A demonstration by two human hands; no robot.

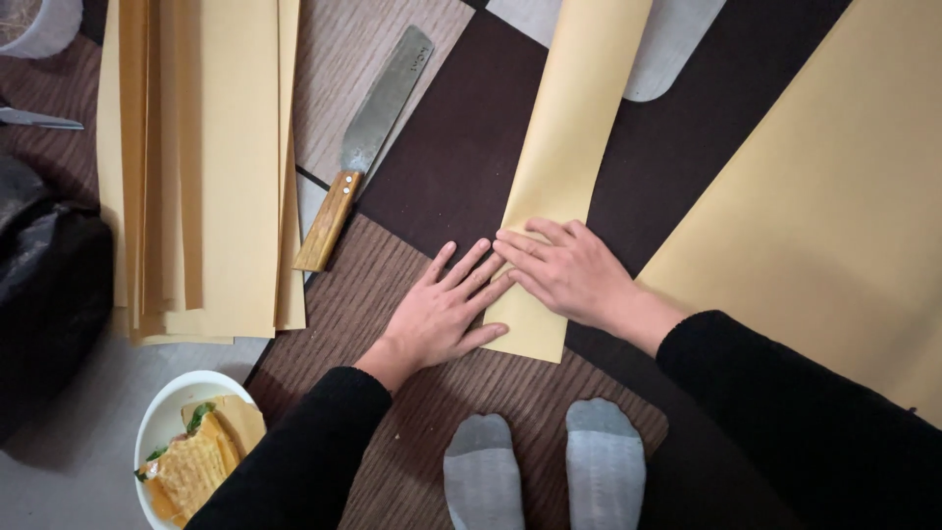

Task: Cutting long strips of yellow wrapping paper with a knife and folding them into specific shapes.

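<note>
A long folded strip of tan paper [574, 128] lies on the dark patterned floor mat, running from the top middle toward me. My left hand [442, 309] lies flat with fingers spread, its fingertips on the strip's left edge near the lower end. My right hand [564, 270] presses flat on the same lower end, fingers pointing left. Both sleeves are black. Neither hand grips anything.
A stack of cut tan paper strips [201, 167] lies at left. A broad-bladed knife with a wooden handle [368, 137] rests beside it. A large tan sheet [834, 196] fills the right. A white bowl of food [162, 422] sits lower left, a black bag [49, 285] far left, my grey socks [545, 471] below.
</note>
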